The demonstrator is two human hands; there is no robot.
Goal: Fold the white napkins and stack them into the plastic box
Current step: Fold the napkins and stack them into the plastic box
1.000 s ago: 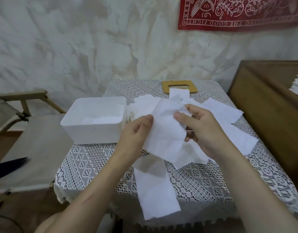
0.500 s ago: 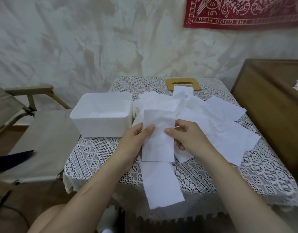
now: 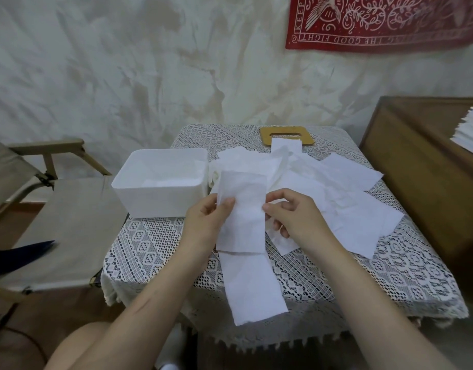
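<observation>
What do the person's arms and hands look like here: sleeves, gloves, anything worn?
Left hand and right hand are bare: no gloves, no rings visible. Left forearm and right forearm are uncovered to the frame edge: no sleeve, watch or bracelet in view. Nails look short, unpainted. The left forearm shows a faint long streak, perhaps a scar; too soft to tell.

The napkin (image 3: pixel 242 209) between the left hand (image 3: pixel 206 222) and the right hand (image 3: pixel 294 220) is thin, matt, lightly crinkled paper. The box (image 3: pixel 160 196) beside the left hand is smooth white plastic. The tablecloth (image 3: pixel 155 236) beneath is openwork lace cloth. The slotted board (image 3: pixel 267 133) beyond is smooth wood.
</observation>
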